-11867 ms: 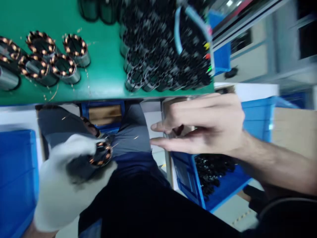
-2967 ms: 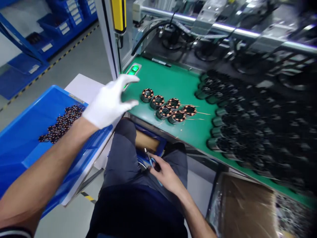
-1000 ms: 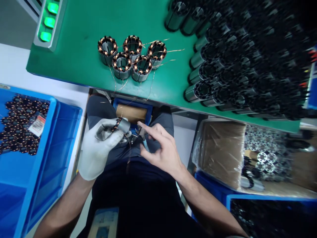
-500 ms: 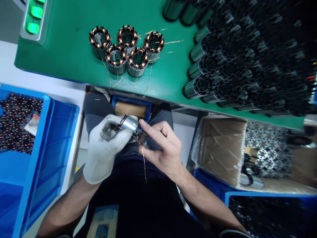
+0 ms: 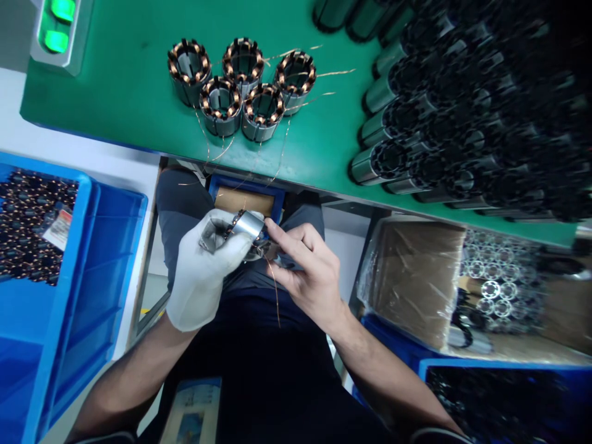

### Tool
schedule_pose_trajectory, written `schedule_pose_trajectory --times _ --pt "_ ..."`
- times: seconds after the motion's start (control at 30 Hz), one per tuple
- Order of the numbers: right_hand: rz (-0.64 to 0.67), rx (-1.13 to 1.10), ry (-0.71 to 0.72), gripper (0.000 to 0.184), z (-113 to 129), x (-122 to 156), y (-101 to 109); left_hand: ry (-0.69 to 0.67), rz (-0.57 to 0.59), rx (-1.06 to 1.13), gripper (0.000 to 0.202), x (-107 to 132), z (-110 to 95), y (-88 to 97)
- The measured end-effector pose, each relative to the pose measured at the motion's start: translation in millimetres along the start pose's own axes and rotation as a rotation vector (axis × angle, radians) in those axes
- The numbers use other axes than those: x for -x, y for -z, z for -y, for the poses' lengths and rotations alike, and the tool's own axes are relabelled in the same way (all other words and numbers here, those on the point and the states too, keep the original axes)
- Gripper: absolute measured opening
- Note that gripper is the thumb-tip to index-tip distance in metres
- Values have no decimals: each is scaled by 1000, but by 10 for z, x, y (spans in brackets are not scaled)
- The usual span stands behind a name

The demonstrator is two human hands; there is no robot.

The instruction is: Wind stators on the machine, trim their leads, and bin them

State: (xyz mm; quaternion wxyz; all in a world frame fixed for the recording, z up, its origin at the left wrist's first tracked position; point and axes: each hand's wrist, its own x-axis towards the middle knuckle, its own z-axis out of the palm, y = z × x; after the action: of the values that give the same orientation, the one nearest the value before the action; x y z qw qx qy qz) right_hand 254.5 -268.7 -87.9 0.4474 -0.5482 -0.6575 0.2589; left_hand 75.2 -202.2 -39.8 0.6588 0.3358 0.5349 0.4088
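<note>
My left hand (image 5: 197, 274), in a white glove, is closed around a motor stator (image 5: 248, 226), a silvery cylinder with copper windings at its end. The stator lies tilted over my lap. My right hand (image 5: 308, 265) is bare and bent in at the stator's right end. Its index fingertip touches or nearly touches the rim, the thumb lies below, and what sits between them is dark and blurred. A loose copper wire (image 5: 277, 296) hangs down beside the right thumb. Several wound stators (image 5: 221, 120) stand upright on the green bench, with thin wire ends sticking out.
Rows of dark-ended metal cylinders (image 5: 365, 168) cover the right of the green bench (image 5: 120, 105). A blue bin (image 5: 111, 259) with wound parts stands left. At right are a plastic-lined cardboard box (image 5: 411, 277) of metal rings and a blue bin (image 5: 423, 370) below. Green-lit buttons (image 5: 56, 41) glow upper left.
Both hands and the stator have shifted slightly right and up. The left wrist has moved the most, and the hanging wire has swung right. The grip looks the same.
</note>
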Motion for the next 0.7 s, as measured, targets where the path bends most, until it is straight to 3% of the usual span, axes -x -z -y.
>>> schedule_pose_trajectory --times 0.2,0.3,0.4,0.43,0.5,0.53,0.6,0.7 --pt "195 -35 -144 54 -239 -83 -57 45 -191 210 56 -221 272 9" --pt "315 21 -293 54 -403 -131 -120 41 -266 237 60 -111 192 365" --pt "437 103 -440 71 -602 -161 -185 -85 -411 35 55 247 -81 1147" --pt "478 127 -479 80 -673 -163 -208 -128 -508 -115 54 394 -205 1476" --pt "573 166 -546 91 -807 -154 -254 -177 -815 -605 54 664 -469 2161" --pt "616 177 -567 94 -862 -145 -277 -159 -942 -746 53 768 -590 2493" --pt "691 172 -583 96 -942 -129 -320 -51 -1067 -918 44 887 -754 3089" --pt "749 139 -561 95 -984 -126 -374 214 -1098 -1055 26 861 -727 3741"
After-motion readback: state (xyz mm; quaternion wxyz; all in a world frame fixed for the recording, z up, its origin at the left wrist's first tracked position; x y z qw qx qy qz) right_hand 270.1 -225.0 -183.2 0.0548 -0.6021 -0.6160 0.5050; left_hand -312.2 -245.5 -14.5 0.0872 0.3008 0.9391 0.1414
